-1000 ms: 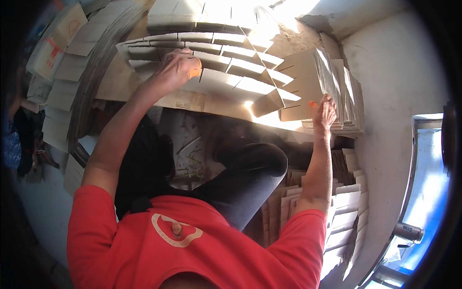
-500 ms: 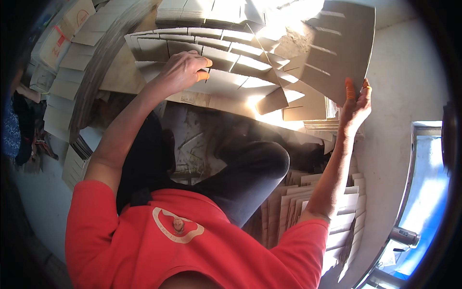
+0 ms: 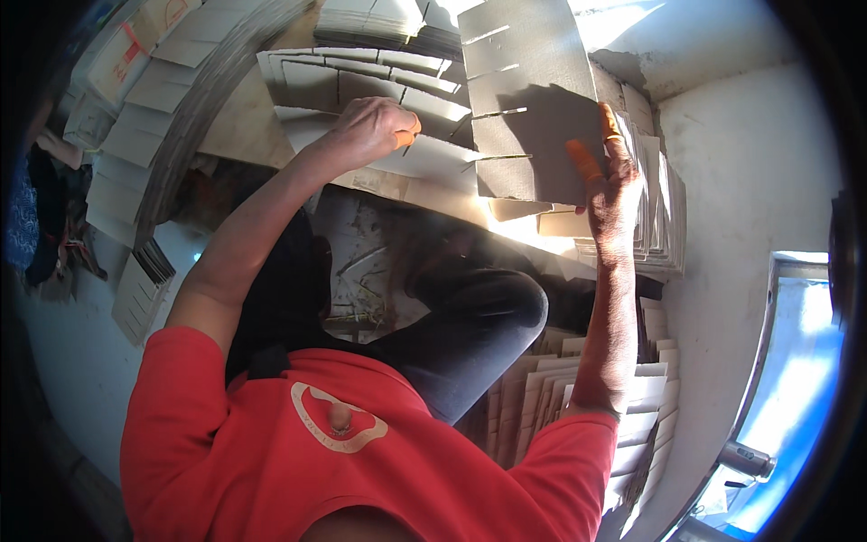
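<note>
My left hand (image 3: 375, 131), orange covers on its fingertips, is closed at the top edge of a slotted cardboard strip (image 3: 312, 126). That strip stands in a row of similar upright strips, roughly parallel to one another. In my right hand (image 3: 616, 176) is a wide cardboard sheet (image 3: 533, 86) with several slots cut in from its left edge. My fingers, also with orange covers, grip its right side near the lower corner. The sheet stands tilted at the right end of the strips and hides part of them.
Stacked cardboard pieces (image 3: 370, 23) lie at the far side of the board, and more (image 3: 664, 199) stand beside the right wall (image 3: 731, 172). A long curved row of cardboard (image 3: 167, 86) runs along the left. Further bundles (image 3: 533, 397) lean below my right arm, near my knee (image 3: 506, 307).
My right hand has brought the sheet leftward, to the right end of the strips, turning its slots toward them. My left hand has shifted slightly right, its fingers closing together.
</note>
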{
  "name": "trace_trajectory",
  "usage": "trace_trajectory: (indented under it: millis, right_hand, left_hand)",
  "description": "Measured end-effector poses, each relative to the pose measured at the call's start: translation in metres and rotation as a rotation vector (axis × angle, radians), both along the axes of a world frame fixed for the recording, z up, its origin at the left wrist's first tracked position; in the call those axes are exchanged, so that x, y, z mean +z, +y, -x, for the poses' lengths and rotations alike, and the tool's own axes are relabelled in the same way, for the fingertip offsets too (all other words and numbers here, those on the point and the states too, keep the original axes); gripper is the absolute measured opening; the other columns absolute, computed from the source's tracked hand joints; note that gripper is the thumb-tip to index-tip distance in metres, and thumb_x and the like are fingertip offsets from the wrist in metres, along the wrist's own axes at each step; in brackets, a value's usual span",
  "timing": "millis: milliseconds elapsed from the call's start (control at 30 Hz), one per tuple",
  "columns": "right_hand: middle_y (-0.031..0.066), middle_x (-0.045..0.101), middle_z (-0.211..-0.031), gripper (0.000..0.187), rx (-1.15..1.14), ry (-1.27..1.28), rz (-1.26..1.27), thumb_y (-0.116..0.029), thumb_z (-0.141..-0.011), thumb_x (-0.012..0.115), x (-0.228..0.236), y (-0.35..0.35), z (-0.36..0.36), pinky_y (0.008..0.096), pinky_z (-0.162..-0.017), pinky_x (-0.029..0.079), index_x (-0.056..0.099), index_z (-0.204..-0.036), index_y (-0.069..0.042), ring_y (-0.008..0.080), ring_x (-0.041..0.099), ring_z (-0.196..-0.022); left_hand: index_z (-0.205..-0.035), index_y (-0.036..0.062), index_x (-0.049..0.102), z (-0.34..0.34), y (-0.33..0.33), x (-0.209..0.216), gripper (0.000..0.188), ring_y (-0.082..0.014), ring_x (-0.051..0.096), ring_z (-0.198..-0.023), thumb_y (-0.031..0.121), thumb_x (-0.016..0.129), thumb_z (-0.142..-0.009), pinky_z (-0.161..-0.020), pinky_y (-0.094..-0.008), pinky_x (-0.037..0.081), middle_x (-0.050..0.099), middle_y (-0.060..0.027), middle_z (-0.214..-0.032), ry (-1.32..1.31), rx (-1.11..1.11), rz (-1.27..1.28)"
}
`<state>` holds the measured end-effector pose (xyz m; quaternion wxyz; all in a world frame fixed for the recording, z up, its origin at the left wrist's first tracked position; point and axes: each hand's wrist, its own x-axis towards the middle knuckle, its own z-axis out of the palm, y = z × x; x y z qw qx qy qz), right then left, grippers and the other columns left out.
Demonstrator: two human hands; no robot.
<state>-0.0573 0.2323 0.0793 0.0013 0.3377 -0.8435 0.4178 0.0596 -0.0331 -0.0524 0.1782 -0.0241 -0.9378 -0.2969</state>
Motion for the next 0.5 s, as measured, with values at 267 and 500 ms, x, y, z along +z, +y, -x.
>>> trace_trajectory:
  millis: [267, 500]
  right_hand:
    - [0.0126, 0.070, -0.098, 0.055, 0.006, 0.039, -0.026, -0.004, -0.085, 0.065, -0.013, 0.002, 0.008, 0.0260, -0.058, 0.050, 0.046, -0.137, -0.009, 0.0093, 0.060, -0.064]
    - [0.0135, 0.069, -0.098, 0.056, -0.017, -0.029, -0.081, 0.001, -0.085, 0.063, -0.007, -0.001, 0.005, 0.0261, -0.065, 0.053, 0.045, -0.138, -0.007, 0.0098, 0.063, -0.073]
  left_hand:
    - [-0.084, 0.0050, 0.069, 0.015, -0.011, 0.006, 0.017, -0.0278, 0.059, -0.073, 0.017, 0.072, -0.073, -0.067, -0.0378, 0.047, 0.063, -0.0107, -0.073, 0.274, 0.063, 0.185]
    - [-0.071, 0.0034, 0.060, 0.028, -0.029, 0.010, 0.011, -0.0329, 0.057, -0.074, -0.005, 0.059, -0.063, -0.069, -0.0424, 0.046, 0.057, -0.0142, -0.071, 0.060, 0.145, 0.363]
